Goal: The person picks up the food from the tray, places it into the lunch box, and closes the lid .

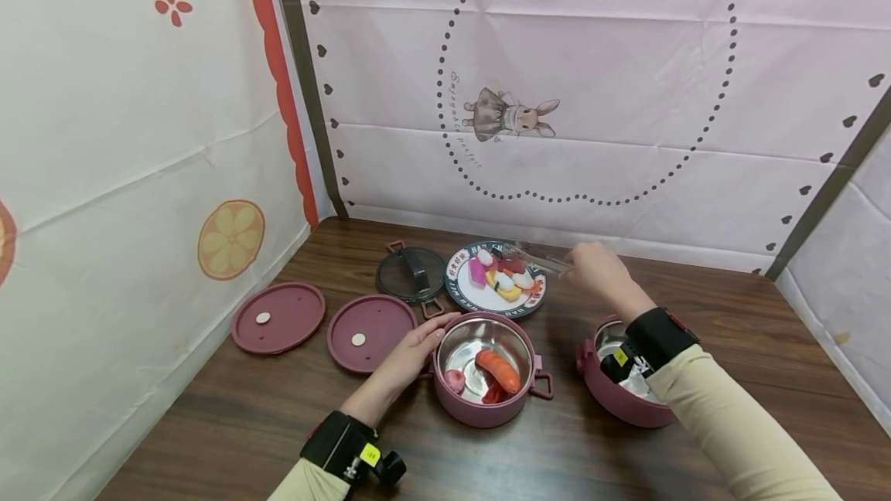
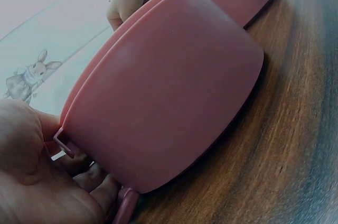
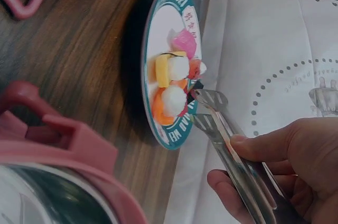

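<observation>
My left hand (image 1: 412,350) holds the left side of a mauve pot (image 1: 480,413); in the left wrist view its fingers curl in by the latch and side handle. Inside lie an orange-red sausage (image 1: 498,371), a round pink piece (image 1: 455,381) and a dark red piece (image 1: 494,393). My right hand (image 1: 602,275) grips clear tongs (image 3: 235,160), thumb along one arm. Their tips reach the food at the back right of a patterned plate (image 1: 480,298), beside a dark and red piece; I cannot tell whether they pinch it. White, yellow and pink toy sushi pieces (image 3: 174,101) lie there.
A second mauve pot (image 1: 616,397) stands under the right forearm. Two round mauve lids (image 1: 292,323) lie at the left, each with a white disc. A dark glass lid (image 1: 397,273) sits beside the plate. Printed cloth walls (image 1: 592,60) enclose the wooden table (image 1: 230,424).
</observation>
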{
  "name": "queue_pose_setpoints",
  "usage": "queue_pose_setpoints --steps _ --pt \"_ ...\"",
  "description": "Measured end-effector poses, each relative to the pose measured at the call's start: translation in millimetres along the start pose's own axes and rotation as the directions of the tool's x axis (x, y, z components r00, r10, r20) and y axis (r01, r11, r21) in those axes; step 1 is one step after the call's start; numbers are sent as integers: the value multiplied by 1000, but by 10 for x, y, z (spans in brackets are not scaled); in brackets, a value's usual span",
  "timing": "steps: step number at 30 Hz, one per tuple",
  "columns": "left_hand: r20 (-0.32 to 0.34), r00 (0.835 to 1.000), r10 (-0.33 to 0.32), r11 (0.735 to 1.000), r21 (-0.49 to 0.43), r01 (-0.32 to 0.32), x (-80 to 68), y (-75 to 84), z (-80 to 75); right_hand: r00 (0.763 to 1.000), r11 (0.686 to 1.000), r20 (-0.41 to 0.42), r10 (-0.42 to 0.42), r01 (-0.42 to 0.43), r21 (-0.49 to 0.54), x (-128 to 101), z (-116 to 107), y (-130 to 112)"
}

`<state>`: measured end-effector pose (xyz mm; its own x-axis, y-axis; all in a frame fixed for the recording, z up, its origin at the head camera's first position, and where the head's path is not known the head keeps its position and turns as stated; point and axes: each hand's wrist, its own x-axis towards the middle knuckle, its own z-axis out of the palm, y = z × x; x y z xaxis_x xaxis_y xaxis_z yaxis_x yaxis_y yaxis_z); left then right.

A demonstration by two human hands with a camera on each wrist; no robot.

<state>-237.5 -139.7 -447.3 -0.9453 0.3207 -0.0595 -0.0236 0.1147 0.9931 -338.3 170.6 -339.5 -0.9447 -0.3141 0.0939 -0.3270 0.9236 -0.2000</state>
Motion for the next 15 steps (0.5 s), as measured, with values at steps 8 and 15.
queue_pose_setpoints --steps 8,15 --pt "5 1000 -3 1000 4 3 -8 -1 -9 1000 1000 -4 12 -12 -8 63 12 -63" --pt "5 1000 1 1000 7 -1 -11 6 -11 1000 999 -13 7 -8 -54 131 70 -109"
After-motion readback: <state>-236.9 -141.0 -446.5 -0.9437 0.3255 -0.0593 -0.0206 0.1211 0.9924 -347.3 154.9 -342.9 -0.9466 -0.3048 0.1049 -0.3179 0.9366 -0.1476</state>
